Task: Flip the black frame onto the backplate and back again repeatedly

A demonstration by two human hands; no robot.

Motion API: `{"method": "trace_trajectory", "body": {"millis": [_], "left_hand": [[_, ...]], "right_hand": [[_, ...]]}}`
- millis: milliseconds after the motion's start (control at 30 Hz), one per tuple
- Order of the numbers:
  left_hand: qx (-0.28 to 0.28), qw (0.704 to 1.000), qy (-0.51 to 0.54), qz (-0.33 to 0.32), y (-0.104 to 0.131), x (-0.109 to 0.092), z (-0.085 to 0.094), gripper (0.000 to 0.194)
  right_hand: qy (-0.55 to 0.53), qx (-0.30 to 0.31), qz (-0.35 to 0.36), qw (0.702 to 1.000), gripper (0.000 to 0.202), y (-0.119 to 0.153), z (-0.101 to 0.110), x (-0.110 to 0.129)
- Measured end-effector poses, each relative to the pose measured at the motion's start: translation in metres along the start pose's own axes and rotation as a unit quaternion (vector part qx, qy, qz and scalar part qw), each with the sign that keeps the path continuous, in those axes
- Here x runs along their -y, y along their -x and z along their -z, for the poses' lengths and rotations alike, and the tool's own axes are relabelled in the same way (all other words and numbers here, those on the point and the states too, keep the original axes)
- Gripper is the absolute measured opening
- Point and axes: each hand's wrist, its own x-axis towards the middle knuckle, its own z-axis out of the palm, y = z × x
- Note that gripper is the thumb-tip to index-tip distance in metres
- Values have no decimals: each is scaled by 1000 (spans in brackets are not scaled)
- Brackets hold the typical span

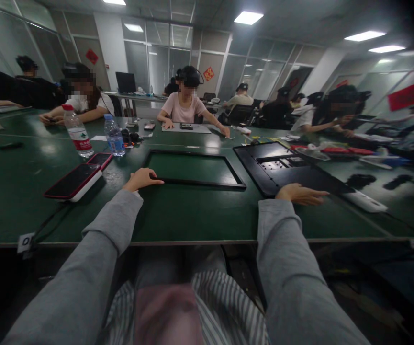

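Note:
A thin black rectangular frame [199, 183] lies on the green table, its inside showing the tabletop. My left hand [142, 179] grips its near left corner, thumb and fingers around the rim. To the right rests a flat black panel [300, 175], with a cut-out that shows metal parts near its middle. My right hand [302, 194] is at the panel's near edge, palm down with fingers stretched out to the right. Whether those fingers press on the panel or hover just beside it, I cannot tell.
Left of the frame, a red-edged phone [72, 181] rests on a white block. Behind it stand a red-capped bottle [77, 132] and a blue-capped bottle [114, 136]. A white device [368, 201] lies at the panel's right end. Across the green table [192, 218], a person [183, 105] works.

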Motion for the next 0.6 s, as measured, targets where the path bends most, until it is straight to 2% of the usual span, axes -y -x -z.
{"method": "trace_trajectory", "body": {"millis": [67, 167, 367, 600], "left_hand": [[8, 999, -6, 44, 0, 1, 1, 63], [17, 997, -10, 79, -3, 5, 1, 64], [25, 997, -10, 73, -11, 17, -3, 68], [-13, 998, -4, 53, -15, 22, -6, 73]], "right_hand": [[-21, 10, -63, 998, 94, 3, -3, 4], [-52, 36, -42, 997, 103, 9, -6, 6], [-82, 27, -56, 995, 99, 14, -3, 5], [-120, 9, -47, 992, 98, 5, -15, 0]]}}
